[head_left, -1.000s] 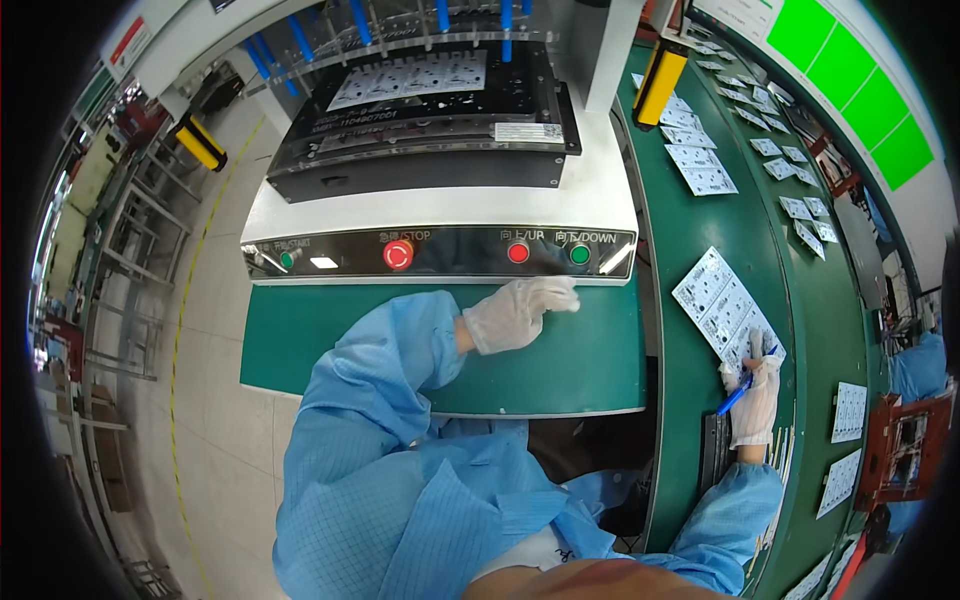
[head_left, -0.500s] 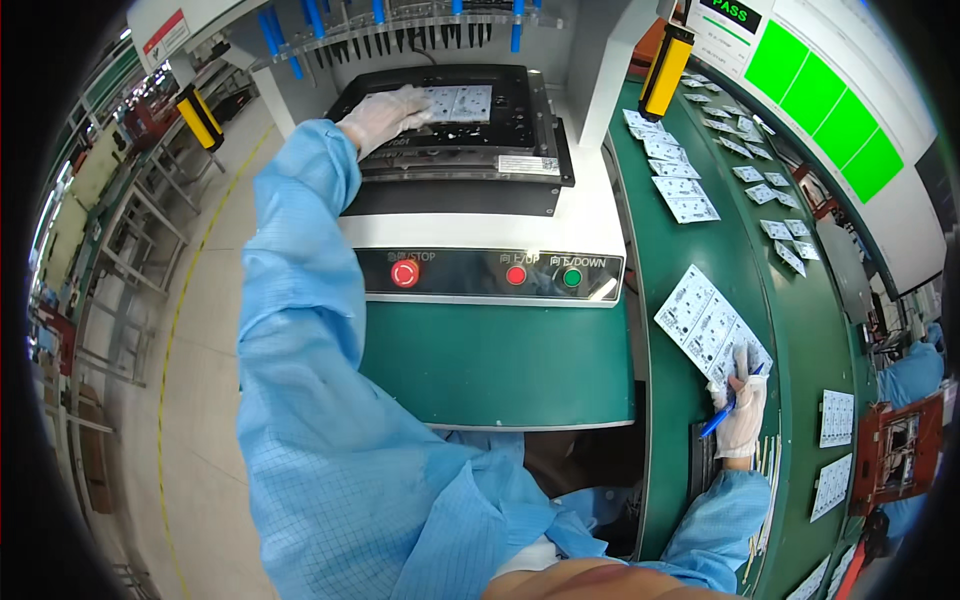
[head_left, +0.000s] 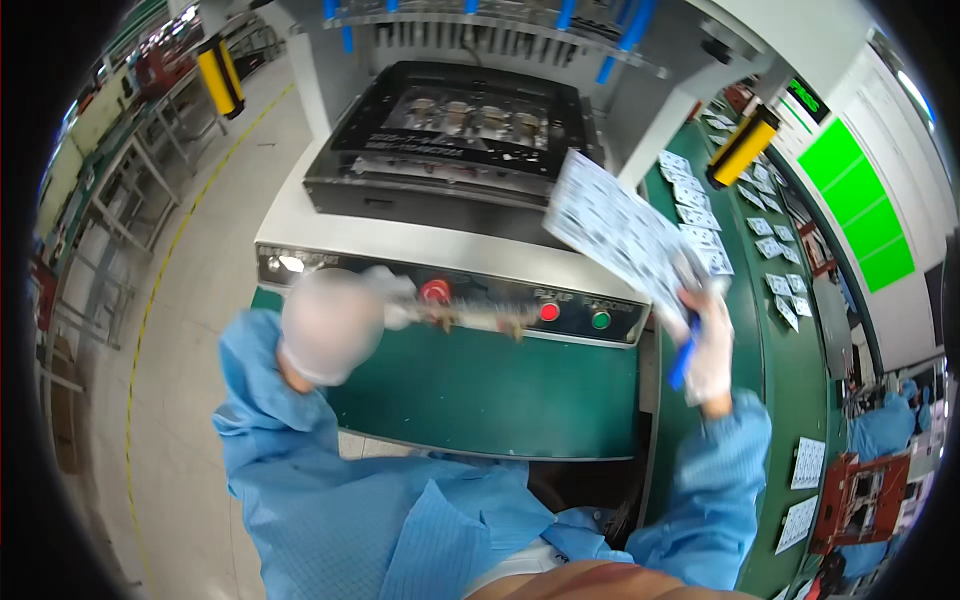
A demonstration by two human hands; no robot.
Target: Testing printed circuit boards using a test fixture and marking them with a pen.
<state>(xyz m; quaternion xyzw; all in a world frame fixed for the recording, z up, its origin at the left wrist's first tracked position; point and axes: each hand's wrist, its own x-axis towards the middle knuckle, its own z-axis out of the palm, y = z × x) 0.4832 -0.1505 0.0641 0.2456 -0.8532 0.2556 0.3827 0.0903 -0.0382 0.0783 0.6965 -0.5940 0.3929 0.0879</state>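
In front of the control panel, my gloved left hand (head_left: 332, 325), blurred by motion, is closed on a circuit board (head_left: 470, 318) seen nearly edge-on, with parts jutting from its lower face. My gloved right hand (head_left: 710, 345) grips the lower right corner of a white circuit board panel (head_left: 615, 225), tilted in the air at the machine's right front. A blue pen (head_left: 684, 358) is also in that hand. Behind both boards sits the black test fixture (head_left: 450, 180), its recess showing several round metallic parts.
The control panel has a red stop button (head_left: 435, 291), a smaller red button (head_left: 549, 312) and a green button (head_left: 601, 320). Pins and blue posts hang above the fixture. White boards (head_left: 690, 190) lie in rows on the green bench (head_left: 740, 340) at right, near a monitor (head_left: 855, 180).
My left hand has lifted the board out of the fixture and drawn it toward me. My right hand has raised the white panel off the right bench and brought it left toward the machine.
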